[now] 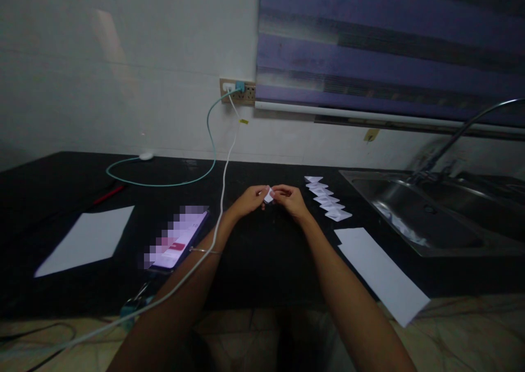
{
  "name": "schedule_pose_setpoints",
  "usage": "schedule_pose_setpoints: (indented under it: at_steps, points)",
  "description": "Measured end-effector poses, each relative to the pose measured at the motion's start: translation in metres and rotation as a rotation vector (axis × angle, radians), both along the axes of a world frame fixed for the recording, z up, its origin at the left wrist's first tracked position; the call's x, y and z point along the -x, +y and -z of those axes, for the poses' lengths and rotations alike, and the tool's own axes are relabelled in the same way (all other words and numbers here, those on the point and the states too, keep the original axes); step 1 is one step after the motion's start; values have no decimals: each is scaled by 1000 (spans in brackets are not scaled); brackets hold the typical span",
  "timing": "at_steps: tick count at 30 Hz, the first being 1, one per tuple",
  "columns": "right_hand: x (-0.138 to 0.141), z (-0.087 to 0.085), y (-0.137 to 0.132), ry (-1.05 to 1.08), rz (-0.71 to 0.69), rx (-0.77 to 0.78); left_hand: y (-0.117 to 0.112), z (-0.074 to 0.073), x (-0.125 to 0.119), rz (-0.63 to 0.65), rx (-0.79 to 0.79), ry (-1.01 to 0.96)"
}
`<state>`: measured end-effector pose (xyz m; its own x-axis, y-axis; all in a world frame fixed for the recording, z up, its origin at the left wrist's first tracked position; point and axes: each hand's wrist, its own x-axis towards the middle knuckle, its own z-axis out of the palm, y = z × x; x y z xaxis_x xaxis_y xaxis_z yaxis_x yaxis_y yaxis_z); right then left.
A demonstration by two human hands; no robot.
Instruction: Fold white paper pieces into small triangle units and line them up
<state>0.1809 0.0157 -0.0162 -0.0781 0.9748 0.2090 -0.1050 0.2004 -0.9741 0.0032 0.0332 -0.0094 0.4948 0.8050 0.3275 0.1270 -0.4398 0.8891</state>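
Centre frame, the left hand [251, 201] and right hand [292, 199] pinch a small folded paper [269, 196] together, white triangles [328, 201] lined up right of centre on the table [262, 262]!

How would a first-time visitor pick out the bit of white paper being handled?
Find the black counter; near its middle, the left hand and right hand are close together. Between them is a small white paper. Unlike the row of white folded pieces near the sink, it alone is held in the hands.
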Motion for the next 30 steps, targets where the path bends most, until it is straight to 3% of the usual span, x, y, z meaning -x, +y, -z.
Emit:
schedule_pose_setpoints:
  at_steps: [5, 10, 17, 26, 30]
  points:
    - [-2, 3, 1, -12, -58, 50, -3, 0, 1, 10, -59, 71]
    - [-2, 2, 3, -7, 95, -59, -2, -1, -3, -58, -77, 31]
    - [7, 1, 3, 37, 182, -116, 2, -1, -7, -91, -90, -59]
    - [19, -5, 0, 218, 357, -96, -2, -8, -13, -312, -8, -154]
    - [21, -4, 2, 363, 383, -62, -1, -12, -16, -381, 56, -300]
